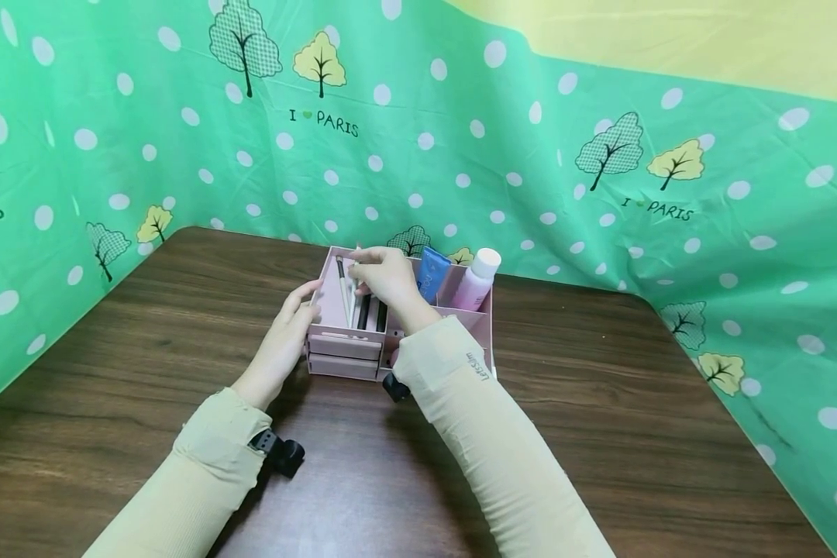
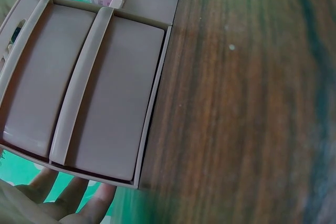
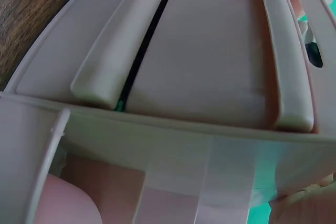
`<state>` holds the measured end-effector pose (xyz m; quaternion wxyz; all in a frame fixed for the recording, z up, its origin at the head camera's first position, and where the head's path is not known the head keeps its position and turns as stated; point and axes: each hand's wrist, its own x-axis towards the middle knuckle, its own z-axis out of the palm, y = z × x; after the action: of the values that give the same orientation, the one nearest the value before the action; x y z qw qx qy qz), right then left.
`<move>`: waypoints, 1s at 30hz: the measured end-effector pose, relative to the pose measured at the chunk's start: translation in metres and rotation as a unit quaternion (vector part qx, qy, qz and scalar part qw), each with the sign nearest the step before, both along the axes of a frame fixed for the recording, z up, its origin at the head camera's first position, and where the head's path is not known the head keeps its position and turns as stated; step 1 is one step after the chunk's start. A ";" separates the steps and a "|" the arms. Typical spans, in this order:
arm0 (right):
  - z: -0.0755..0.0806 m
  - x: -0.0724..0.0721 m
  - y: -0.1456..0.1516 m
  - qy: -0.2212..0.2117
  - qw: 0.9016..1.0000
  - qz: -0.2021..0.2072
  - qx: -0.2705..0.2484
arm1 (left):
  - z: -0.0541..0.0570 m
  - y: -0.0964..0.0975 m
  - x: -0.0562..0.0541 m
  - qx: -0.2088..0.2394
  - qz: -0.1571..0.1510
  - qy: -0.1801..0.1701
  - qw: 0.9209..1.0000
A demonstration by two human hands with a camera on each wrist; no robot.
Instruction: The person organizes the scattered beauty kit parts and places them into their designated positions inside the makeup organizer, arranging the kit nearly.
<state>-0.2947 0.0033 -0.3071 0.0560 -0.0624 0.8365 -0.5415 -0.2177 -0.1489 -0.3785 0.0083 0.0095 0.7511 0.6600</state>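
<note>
A pale pink desktop organizer [image 1: 345, 346] stands on the table, with two stacked drawers at its front left. Against its left side rests my left hand [image 1: 279, 346]; the left wrist view shows its fingers [image 2: 97, 203] spread along that wall. Over the upper left compartment, my right hand [image 1: 388, 280] pinches a slim white stick [image 1: 353, 301], its kind unclear. Beside it leans a slender brush [image 1: 342, 271], and dark slim items [image 1: 363, 313] lie to the right. The right wrist view shows mostly the drawer fronts [image 3: 205, 51]; the right hand's grip is hidden there.
In the organizer's back right compartments stand a blue tube [image 1: 433, 274] and a pink bottle with a white cap [image 1: 476, 280]. A rounded pink thing [image 3: 68, 203] sits in a lower front section. Behind the wooden table [image 1: 600, 403] hangs a green dotted cloth [image 1: 460, 139].
</note>
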 end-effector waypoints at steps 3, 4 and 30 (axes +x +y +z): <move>0.000 0.000 0.000 0.001 1.000 0.000 0.026 | -0.001 0.000 0.000 0.003 0.002 0.001 1.000; 0.000 -0.001 0.000 0.002 1.000 0.001 0.031 | -0.001 0.000 0.000 0.004 0.002 0.001 1.000; -0.004 0.012 0.011 0.032 0.992 0.015 -0.119 | 0.001 0.001 0.001 0.004 0.005 -0.002 1.000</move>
<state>-0.2825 0.0147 -0.3116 0.0297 -0.0983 0.7665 -0.6340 -0.2164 -0.1478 -0.3772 0.0063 0.0044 0.7483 0.6633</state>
